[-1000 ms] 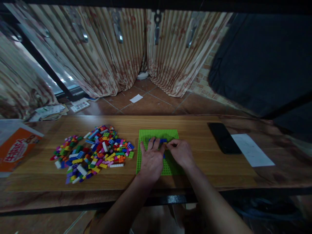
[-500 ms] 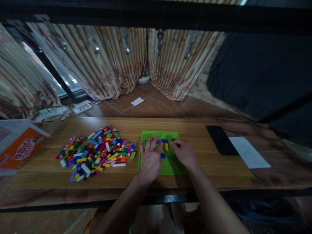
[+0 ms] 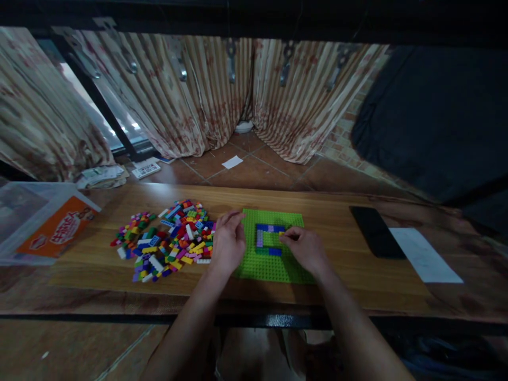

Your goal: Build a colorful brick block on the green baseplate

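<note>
A green studded baseplate (image 3: 291, 218) lies on the table. On it, toy bricks form an outline: a blue row (image 3: 262, 227) with a lilac brick (image 3: 271, 228) along the far side, a pale purple brick (image 3: 260, 238) down the left, and a blue brick (image 3: 274, 252) beside a green one at the near side. My right hand (image 3: 307, 248) pinches a yellow brick (image 3: 281, 233) at the outline's right side; its fingers cover most of that brick. My left hand (image 3: 229, 243) hovers between the plate's left edge and the brick pile, fingers loosely curved and apart, nothing visible in them.
A heap of mixed bricks (image 3: 174, 238) spreads left of the baseplate. Farther left stands a clear plastic box (image 3: 24, 196) with an orange label. At the right lie a black phone-like slab (image 3: 377, 233) and a white sheet of paper (image 3: 426, 254).
My left hand has lifted off the bricks and moved left toward the pile, uncovering the outline. My right hand has closed in on the yellow brick. The camera view has shifted slightly left.
</note>
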`<act>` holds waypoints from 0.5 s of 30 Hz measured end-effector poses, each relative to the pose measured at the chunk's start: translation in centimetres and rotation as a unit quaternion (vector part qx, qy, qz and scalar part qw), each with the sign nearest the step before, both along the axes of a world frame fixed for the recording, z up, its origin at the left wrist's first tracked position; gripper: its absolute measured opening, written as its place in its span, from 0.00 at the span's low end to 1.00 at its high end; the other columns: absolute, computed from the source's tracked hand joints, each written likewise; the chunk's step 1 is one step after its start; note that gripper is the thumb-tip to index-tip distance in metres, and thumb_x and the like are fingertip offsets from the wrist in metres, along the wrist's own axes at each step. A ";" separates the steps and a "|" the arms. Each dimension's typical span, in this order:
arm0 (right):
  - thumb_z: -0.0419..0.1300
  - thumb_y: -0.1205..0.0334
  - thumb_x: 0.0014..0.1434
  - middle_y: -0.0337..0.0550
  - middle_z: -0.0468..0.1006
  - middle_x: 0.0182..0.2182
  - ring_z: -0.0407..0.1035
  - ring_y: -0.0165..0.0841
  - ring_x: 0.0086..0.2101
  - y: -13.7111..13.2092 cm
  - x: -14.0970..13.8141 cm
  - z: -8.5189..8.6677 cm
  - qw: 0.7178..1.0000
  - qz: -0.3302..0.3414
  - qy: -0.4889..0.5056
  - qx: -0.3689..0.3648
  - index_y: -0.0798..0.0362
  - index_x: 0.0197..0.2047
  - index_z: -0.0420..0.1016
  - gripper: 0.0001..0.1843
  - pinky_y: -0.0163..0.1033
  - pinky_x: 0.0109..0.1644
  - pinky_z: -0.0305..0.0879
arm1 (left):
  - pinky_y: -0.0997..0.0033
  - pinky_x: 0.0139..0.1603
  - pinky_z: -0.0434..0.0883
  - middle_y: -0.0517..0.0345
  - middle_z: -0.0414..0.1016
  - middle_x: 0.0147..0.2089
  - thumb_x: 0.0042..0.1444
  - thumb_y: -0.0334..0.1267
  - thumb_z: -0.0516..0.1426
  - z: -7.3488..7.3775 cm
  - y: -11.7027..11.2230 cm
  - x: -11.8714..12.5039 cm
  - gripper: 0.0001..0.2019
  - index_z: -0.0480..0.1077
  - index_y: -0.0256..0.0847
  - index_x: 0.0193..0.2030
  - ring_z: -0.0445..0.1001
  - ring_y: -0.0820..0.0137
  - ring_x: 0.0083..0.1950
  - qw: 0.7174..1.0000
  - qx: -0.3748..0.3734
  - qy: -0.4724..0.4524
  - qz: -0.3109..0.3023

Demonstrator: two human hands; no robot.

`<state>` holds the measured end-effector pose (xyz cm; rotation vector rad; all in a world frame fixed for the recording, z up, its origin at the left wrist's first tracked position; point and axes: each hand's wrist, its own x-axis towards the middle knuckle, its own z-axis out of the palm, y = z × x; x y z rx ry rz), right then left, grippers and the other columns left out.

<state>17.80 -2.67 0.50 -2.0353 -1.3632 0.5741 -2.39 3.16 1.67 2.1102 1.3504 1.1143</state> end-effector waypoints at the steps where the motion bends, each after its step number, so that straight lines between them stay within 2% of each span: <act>1: 0.62 0.56 0.52 0.41 0.81 0.27 0.73 0.36 0.29 0.0 0.0 0.1 1.000 -0.005 0.002 0.005 0.50 0.27 0.78 0.08 0.40 0.35 0.62 | 0.55 0.60 0.68 0.48 0.75 0.53 0.58 0.28 0.51 0.1 0.2 -0.4 0.16 0.75 0.39 0.48 0.71 0.61 0.55 1.000 0.007 -0.013 0.005; 3: 0.62 0.54 0.53 0.42 0.80 0.26 0.73 0.36 0.29 0.1 0.1 0.4 0.999 -0.022 0.014 0.031 0.51 0.27 0.78 0.10 0.40 0.35 0.62 | 0.55 0.60 0.68 0.48 0.76 0.52 0.57 0.29 0.52 0.2 0.9 -1.3 0.15 0.75 0.39 0.47 0.72 0.62 0.55 0.998 0.017 -0.051 0.026; 6: 0.61 0.50 0.53 0.42 0.80 0.25 0.72 0.36 0.28 0.2 -0.3 1.1 0.993 -0.059 0.048 0.088 0.52 0.28 0.78 0.14 0.39 0.34 0.62 | 0.57 0.58 0.68 0.49 0.78 0.49 0.56 0.33 0.54 0.4 2.2 -3.2 0.13 0.76 0.39 0.45 0.74 0.62 0.53 0.984 -0.004 -0.154 0.092; 11: 0.62 0.47 0.53 0.41 0.79 0.25 0.71 0.34 0.27 0.2 -2.3 1.6 0.981 -0.076 0.089 0.158 0.52 0.29 0.77 0.16 0.38 0.34 0.63 | 0.64 0.49 0.71 0.51 0.80 0.40 0.50 0.37 0.58 1.4 3.5 -6.9 0.13 0.77 0.35 0.41 0.77 0.66 0.42 0.912 -0.066 -0.359 0.190; 15: 0.61 0.48 0.56 0.39 0.79 0.27 0.71 0.34 0.29 0.1 -4.7 1.4 0.978 -0.017 0.087 0.189 0.51 0.31 0.78 0.15 0.38 0.36 0.65 | 0.71 0.42 0.71 0.53 0.79 0.37 0.46 0.37 0.60 2.3 3.6 -9.4 0.13 0.78 0.36 0.39 0.76 0.70 0.38 0.859 -0.095 -0.445 0.233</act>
